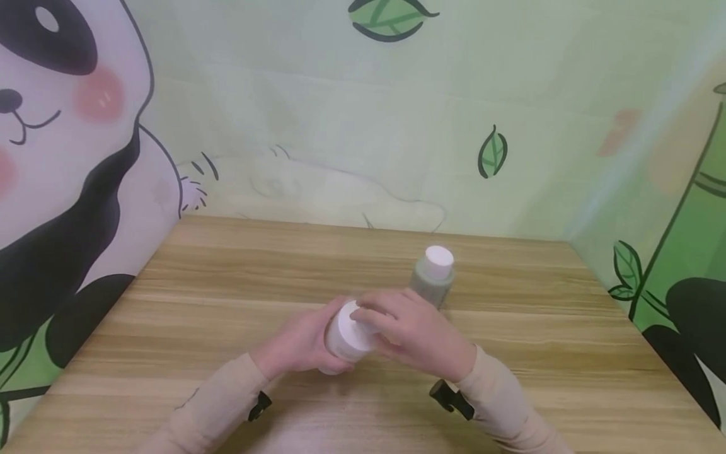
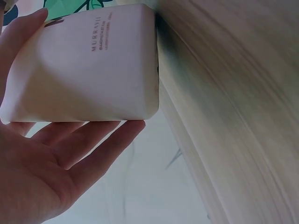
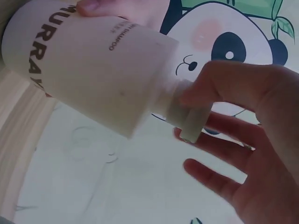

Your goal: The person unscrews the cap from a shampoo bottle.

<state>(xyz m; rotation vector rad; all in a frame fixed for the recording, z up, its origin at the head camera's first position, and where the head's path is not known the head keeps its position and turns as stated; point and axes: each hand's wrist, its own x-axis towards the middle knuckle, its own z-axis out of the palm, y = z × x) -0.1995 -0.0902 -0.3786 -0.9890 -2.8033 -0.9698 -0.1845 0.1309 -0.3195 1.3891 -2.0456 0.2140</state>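
Note:
A white shampoo bottle [image 3: 98,60] with dark lettering is tilted over the table. My left hand [image 1: 300,340] grips its body, thumb on one side and fingers on the other, as the left wrist view shows under the bottle [image 2: 93,74]. At the bottle's top, my right hand [image 1: 420,331] pinches the pump head [image 3: 194,119] between thumb and fingers. Two of that hand's fingers stand away from the pump in the right wrist view. Just beyond my right hand is a second bottle [image 1: 432,284], grey-green with a white cap, its lower part hidden by the hand.
The wood-grain table [image 1: 238,271] stretches out on all sides of the bottles. Behind it hangs a pale green backdrop [image 1: 317,94] with a panda and leaves. A dark strap piece [image 1: 450,399] sits at my right wrist.

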